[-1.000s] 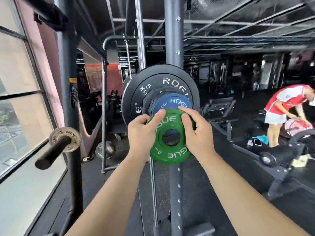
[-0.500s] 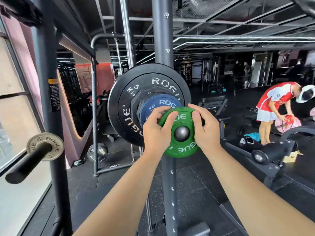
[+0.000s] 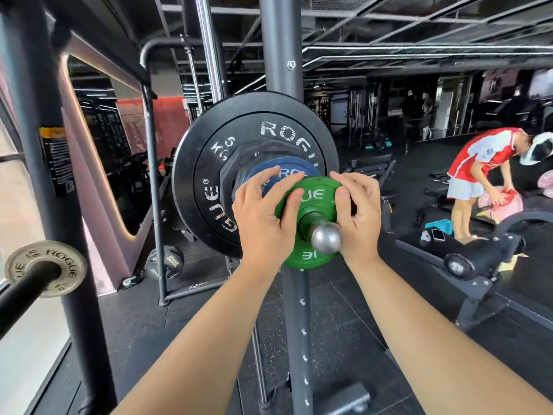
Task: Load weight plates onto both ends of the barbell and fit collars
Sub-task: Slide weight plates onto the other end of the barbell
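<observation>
Green plate (image 3: 312, 195) sits on the bar (image 3: 326, 238) end. Left hand (image 3: 263, 215) and right hand (image 3: 360, 214) grip its side rims, curled fingers hiding them. Blue plate (image 3: 282, 168) behind is half covered; the gap between them is unreadable. Bar tip pokes free.

You can read "ROG", "UE" and "5 KG" in white on the black plate (image 3: 203, 163), and "RO" on the blue plate (image 3: 287, 167). The green plate (image 3: 317, 194) shows "UE" twice. The metal disc (image 3: 62, 259) on your left says "ROGUE".

green plate (image 3: 311, 202) now slid onto sleeve end (image 3: 326, 237), further toward blue plate (image 3: 284, 170)
</observation>
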